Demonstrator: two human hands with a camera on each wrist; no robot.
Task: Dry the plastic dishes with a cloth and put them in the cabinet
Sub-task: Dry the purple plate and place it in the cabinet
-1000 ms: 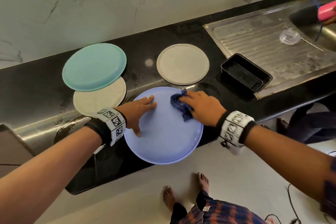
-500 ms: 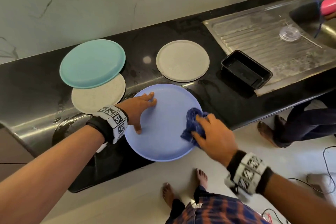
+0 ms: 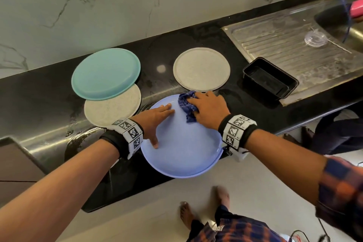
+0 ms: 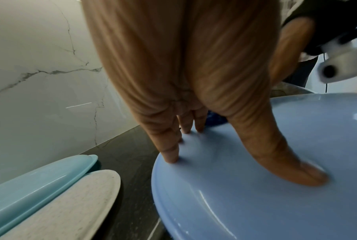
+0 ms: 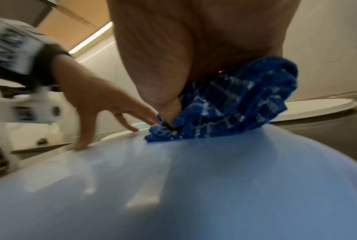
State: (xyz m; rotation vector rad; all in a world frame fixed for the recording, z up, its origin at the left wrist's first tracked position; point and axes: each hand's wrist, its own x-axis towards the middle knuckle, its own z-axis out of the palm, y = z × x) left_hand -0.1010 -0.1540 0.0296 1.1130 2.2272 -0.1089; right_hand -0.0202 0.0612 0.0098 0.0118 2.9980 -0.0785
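Blue plate (image 3: pixel 182 149) sitting at the front edge of the black counter (image 3: pixel 39 92), near rim hanging out a bit past the edge. Left hand (image 3: pixel 155 118) flat on the plate's left side, fingers straight and spread, fingertips (image 4: pixel 171 158) and thumb pressing down on the surface, not gripping anything. Right hand (image 3: pixel 209 109) over the plate's far right part, bunched up around a blue checked cloth (image 3: pixel 186 106), cloth pressed onto the plate. From the right wrist view, cloth (image 5: pixel 230 104) wadded under the palm with the thumb tucked into it, touching the plate (image 5: pixel 193 186); that view pretty blurry, so exact finger positions hard to make out.

Left of the blue plate: teal plate (image 3: pixel 106 73) face down, overlapping a speckled white plate (image 3: pixel 112 110) that sits nearer. Both just beside the blue one but not touching it, going by the left wrist view, where a strip of counter (image 4: pixel 130 170) shows between the white plate (image 4: pixel 70 203) and the blue rim (image 4: pixel 159 186).

Behind the cloth: another pale plate (image 3: pixel 201 68), close to the blue plate's far rim. Right of that, a black rectangular tub (image 3: pixel 270 79) at the edge of the steel drainboard (image 3: pixel 284 45). Clear round lid (image 3: pixel 315 38) on the drainboard ridges near the sink. Wet patches on the counter around the plates.
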